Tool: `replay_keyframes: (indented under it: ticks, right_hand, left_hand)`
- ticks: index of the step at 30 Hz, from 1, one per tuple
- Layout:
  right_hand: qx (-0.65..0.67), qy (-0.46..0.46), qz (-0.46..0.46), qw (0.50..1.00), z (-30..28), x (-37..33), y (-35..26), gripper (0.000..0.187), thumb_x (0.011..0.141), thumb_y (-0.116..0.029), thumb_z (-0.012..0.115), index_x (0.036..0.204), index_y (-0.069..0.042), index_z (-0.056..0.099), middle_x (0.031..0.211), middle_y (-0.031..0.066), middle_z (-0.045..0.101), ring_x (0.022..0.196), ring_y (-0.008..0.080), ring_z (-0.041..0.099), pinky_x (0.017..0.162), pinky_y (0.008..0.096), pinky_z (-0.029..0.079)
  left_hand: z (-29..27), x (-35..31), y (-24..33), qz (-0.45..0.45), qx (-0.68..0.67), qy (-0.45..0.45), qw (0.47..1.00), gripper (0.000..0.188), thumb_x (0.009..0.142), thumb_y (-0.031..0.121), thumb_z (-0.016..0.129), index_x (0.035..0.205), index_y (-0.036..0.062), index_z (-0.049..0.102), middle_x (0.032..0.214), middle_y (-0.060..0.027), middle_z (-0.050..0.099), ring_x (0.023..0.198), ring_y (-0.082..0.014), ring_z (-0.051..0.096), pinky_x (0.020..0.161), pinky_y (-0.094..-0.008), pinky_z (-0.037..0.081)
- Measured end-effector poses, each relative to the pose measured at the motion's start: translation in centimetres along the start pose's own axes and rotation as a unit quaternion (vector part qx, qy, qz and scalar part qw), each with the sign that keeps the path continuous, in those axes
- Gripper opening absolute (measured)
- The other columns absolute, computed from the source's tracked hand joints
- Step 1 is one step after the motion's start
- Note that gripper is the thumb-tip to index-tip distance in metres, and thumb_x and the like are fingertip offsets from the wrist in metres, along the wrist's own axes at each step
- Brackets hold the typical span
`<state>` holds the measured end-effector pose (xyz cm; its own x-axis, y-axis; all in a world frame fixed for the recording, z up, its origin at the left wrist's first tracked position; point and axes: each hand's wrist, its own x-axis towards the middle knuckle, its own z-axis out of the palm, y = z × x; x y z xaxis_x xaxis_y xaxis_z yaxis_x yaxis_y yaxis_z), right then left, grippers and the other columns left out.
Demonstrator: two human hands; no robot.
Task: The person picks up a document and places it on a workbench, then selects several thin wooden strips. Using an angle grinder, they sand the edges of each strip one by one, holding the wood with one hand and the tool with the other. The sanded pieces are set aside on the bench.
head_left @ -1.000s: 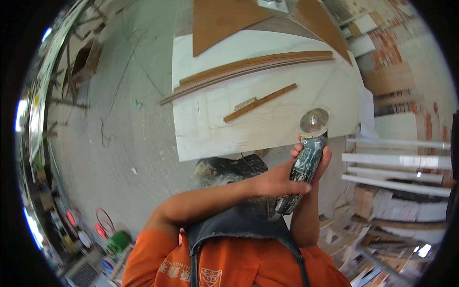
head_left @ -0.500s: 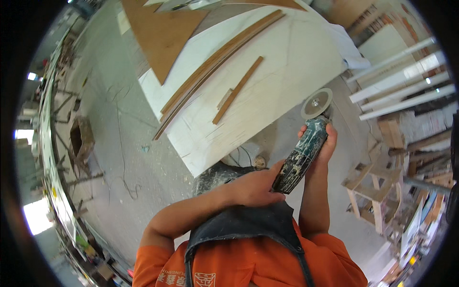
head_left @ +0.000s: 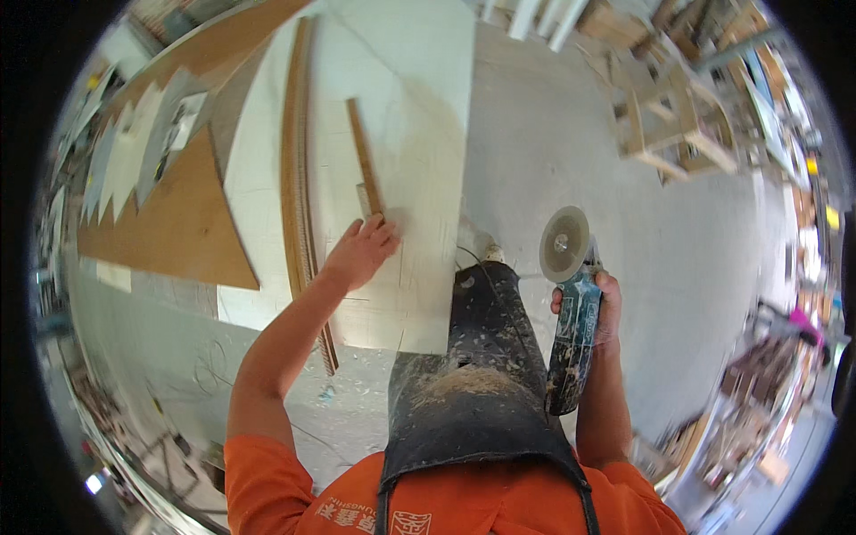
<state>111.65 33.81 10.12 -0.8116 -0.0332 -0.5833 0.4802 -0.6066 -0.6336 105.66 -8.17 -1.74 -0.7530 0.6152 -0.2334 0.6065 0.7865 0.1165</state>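
Note:
My right hand (head_left: 609,308) is wrapped round the green and black body of an angle grinder (head_left: 573,343). Its round disc (head_left: 564,245) points away from me, and the tool hangs over the floor to the right of the white board. My left hand (head_left: 361,252) reaches over the board (head_left: 419,294), fingers apart, at the near end of a short brown wooden strip (head_left: 364,147). The fingertips cover that end; whether they press on it I cannot tell. A small pale piece (head_left: 363,198) lies against the strip. Left of it runs a long brown strip (head_left: 292,169), passing beside my wrist.
A brown triangular sheet (head_left: 192,223) and jagged pale offcuts (head_left: 134,147) lie at the left. My dusty black apron (head_left: 481,357) is close to the board's near edge. A wooden frame stool (head_left: 669,134) stands far right, with piled scrap (head_left: 758,383) nearer.
My left hand has left the grinder's rear and moved out to the short strip. The right hand alone now holds the grinder. The view has turned, shifting the board leftward.

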Motion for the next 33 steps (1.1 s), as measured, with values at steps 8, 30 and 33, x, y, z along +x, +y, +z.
replay_keyframes:
  ticks: [8, 30, 33]
  right_hand:
    - [0.109, 0.087, -0.023, 0.99, -5.7, -7.8, 6.7, 0.064, 0.083, -0.049, 0.071, 0.115, 0.006, 0.065, 0.085, 0.0195, 0.073, 0.074, 0.0319, 0.074, 0.067, 0.0421, 0.064]
    - [0.165, 0.174, 0.034, 0.97, 0.3, -5.1, 17.5, 0.098, 0.077, -0.041, 0.078, 0.156, -0.003, 0.035, 0.109, 0.018, 0.065, 0.071, 0.0259, 0.072, 0.059, 0.0355, 0.064]
    - [0.173, 0.172, 0.024, 0.969, 1.2, -4.8, 17.8, 0.094, 0.079, -0.036, 0.076, 0.157, -0.002, 0.035, 0.105, 0.0166, 0.067, 0.072, 0.0248, 0.072, 0.061, 0.0349, 0.063]
  left_hand:
    - [-0.8, 5.6, 1.1, 0.225, -0.029, 0.055, 0.972, 0.023, 0.086, 0.012, 0.069, 0.109, 0.0146, 0.067, 0.113, -0.0016, 0.063, 0.124, -0.0269, 0.053, 0.113, -0.0439, 0.04]
    - [1.3, 11.3, 7.7, 0.264, -0.149, 0.113, 0.946, 0.032, 0.084, 0.025, 0.08, 0.111, 0.0097, 0.072, 0.096, -0.0057, 0.068, 0.103, -0.0247, 0.063, 0.116, -0.0498, 0.037]
    - [1.6, 11.3, 8.0, 0.264, -0.152, 0.134, 0.943, 0.031, 0.082, 0.024, 0.083, 0.108, 0.0117, 0.072, 0.089, 0.0002, 0.065, 0.097, -0.0198, 0.062, 0.114, -0.0474, 0.038]
